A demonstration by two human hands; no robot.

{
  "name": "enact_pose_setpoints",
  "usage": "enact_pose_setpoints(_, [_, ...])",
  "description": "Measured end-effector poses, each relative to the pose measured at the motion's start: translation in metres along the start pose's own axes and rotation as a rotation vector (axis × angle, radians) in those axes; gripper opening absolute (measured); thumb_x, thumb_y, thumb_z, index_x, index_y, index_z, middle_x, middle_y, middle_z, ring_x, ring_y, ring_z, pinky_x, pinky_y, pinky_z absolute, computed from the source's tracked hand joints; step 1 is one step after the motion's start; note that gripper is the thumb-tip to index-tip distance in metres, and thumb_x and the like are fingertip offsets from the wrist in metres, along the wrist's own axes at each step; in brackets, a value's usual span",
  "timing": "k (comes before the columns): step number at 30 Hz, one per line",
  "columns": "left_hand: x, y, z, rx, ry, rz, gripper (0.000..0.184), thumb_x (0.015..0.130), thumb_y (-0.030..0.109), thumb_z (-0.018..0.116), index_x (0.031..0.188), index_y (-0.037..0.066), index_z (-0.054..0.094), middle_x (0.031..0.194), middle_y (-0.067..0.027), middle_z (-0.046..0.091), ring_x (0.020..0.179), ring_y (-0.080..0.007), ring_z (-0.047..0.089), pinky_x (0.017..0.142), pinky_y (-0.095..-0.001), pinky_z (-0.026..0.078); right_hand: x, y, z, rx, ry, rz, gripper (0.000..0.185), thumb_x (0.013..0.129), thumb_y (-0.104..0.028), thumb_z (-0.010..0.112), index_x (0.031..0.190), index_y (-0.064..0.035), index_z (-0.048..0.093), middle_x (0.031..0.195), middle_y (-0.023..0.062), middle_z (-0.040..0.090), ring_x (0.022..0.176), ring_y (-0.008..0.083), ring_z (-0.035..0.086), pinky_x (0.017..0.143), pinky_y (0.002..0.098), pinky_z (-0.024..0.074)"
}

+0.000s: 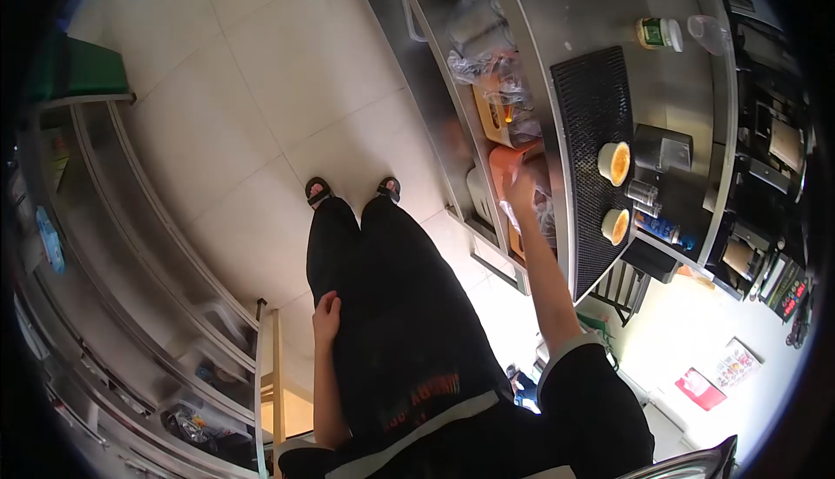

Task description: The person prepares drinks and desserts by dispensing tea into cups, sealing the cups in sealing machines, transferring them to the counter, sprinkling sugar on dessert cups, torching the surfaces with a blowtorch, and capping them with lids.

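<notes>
My left hand (327, 315) hangs beside my left thigh, against the black apron (391, 322). Its fingers are loosely bent and a little apart, with nothing visible in them. My right arm stretches out to the shelf under the steel counter, where my right hand (520, 190) is at an orange bin (502, 166). Motion blurs those fingers, so their grip is unclear. A small whitish piece (510, 214) shows by the hand; whether it is held I cannot tell. Close by on the same shelf are clear plastic bags (487, 70) and a yellow-orange basket (494, 118).
On the counter, a black ribbed mat (591, 87) bears two white cups with orange-yellow tops, one cup (612, 163) farther off, the other cup (615, 227) nearer. A lidded jar (658, 33) and a dark box (664, 148) stand beyond. Steel shelving (165, 244) lines the left side.
</notes>
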State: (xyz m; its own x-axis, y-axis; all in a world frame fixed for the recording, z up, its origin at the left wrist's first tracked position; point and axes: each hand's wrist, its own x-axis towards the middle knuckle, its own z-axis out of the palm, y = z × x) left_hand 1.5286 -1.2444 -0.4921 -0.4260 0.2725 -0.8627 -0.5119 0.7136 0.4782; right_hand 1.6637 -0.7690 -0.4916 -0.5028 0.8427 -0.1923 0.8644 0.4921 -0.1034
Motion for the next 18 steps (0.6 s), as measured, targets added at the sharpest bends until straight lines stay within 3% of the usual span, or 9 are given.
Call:
enact_pose_setpoints(2, [-0.005,0.0,0.01,0.027,-0.006,0.003,0.033,0.083,0.022,0.053,0.109,0.003,0.053,0.103,-0.013,0.059,0.096,-0.0221,0.056,0.083,-0.0294,0.042,0.057,-0.02,0.003,0.266,0.188,-0.046,0.019,0.079,-0.02,0.049,0.088,-0.0066,0.058,0.071,0.0186,0.06,0.069,0.0368,0.058,0.059,0.0446,0.0467])
enact_pose_setpoints(4, [-0.013,-0.001,0.017,0.116,-0.009,0.009,0.032,0.082,0.02,0.053,0.109,0.003,0.053,0.103,-0.0129,0.059,0.096,-0.023,0.056,0.083,-0.0303,0.042,0.096,-0.045,0.002,0.091,0.047,-0.077,0.017,0.078,-0.019,0.05,0.088,-0.0085,0.058,0.073,0.0165,0.06,0.068,0.0361,0.058,0.06,0.0444,0.0467])
enact_pose_setpoints(6, [-0.018,-0.001,0.024,0.164,-0.009,-0.001,0.032,0.082,0.02,0.053,0.109,0.003,0.053,0.102,-0.0136,0.059,0.096,-0.0251,0.056,0.083,-0.0314,0.043,0.122,-0.073,0.002,0.04,-0.05,-0.3,0.02,0.076,-0.019,0.051,0.093,-0.0093,0.057,0.078,0.0147,0.06,0.072,0.034,0.059,0.065,0.0415,0.0471])
enact_pose_setpoints(9, [-0.028,0.001,0.032,0.245,0.006,0.022,0.032,0.081,0.021,0.052,0.108,0.003,0.053,0.102,-0.0143,0.059,0.097,-0.0265,0.056,0.083,-0.0321,0.042,0.13,-0.106,-0.007,0.058,0.06,-0.545,0.023,0.074,-0.018,0.054,0.096,-0.0118,0.057,0.099,0.0125,0.057,0.092,0.0295,0.055,0.072,0.0416,0.0458])
enact_pose_setpoints(11, [-0.025,0.003,0.038,0.189,0.015,0.018,0.032,0.081,0.022,0.052,0.108,0.003,0.054,0.102,-0.0146,0.059,0.098,-0.0269,0.055,0.084,-0.0326,0.042,0.131,-0.128,-0.03,-0.346,0.391,-0.703,0.034,0.071,-0.018,0.057,0.104,-0.0156,0.053,0.117,0.0104,0.048,0.111,0.0267,0.042,0.076,0.0436,0.0437])
enact_pose_setpoints(12, [-0.023,0.007,0.041,0.193,0.025,0.021,0.032,0.081,0.022,0.052,0.108,0.003,0.054,0.102,-0.0146,0.059,0.098,-0.0269,0.055,0.084,-0.0326,0.042,0.134,-0.126,-0.026,-0.336,0.398,-0.703,0.034,0.071,-0.018,0.057,0.104,-0.0156,0.053,0.117,0.0104,0.048,0.111,0.0267,0.042,0.076,0.0436,0.0437])
enact_pose_setpoints(14, [-0.022,0.016,0.048,0.19,0.018,0.035,0.032,0.081,0.021,0.054,0.107,0.003,0.054,0.102,-0.0142,0.059,0.097,-0.0267,0.056,0.083,-0.0323,0.043,0.145,-0.107,-0.002,-0.319,0.421,-0.255,0.05,0.068,-0.021,0.061,0.116,-0.0189,0.046,0.129,0.0076,0.036,0.118,0.026,0.034,0.077,0.0454,0.0432])
enact_pose_setpoints(15, [-0.022,0.02,0.052,0.197,0.037,0.051,0.032,0.081,0.021,0.054,0.107,0.003,0.054,0.102,-0.0142,0.059,0.097,-0.0267,0.056,0.083,-0.0323,0.043,0.153,-0.073,0.022,-0.205,0.219,-0.29,0.061,0.07,-0.025,0.06,0.126,-0.023,0.036,0.132,0.0059,0.032,0.121,0.0234,0.031,0.08,0.0442,0.0431])
enact_pose_setpoints(18, [-0.014,0.032,0.064,0.165,0.016,0.132,0.032,0.08,0.021,0.056,0.106,0.003,0.055,0.1,-0.0139,0.06,0.093,-0.0264,0.058,0.081,-0.0316,0.045,0.133,-0.029,0.037,-0.189,-0.117,-0.196,0.058,0.07,-0.026,0.059,0.125,-0.0222,0.038,0.13,0.0061,0.034,0.119,0.0234,0.033,0.081,0.0442,0.042])
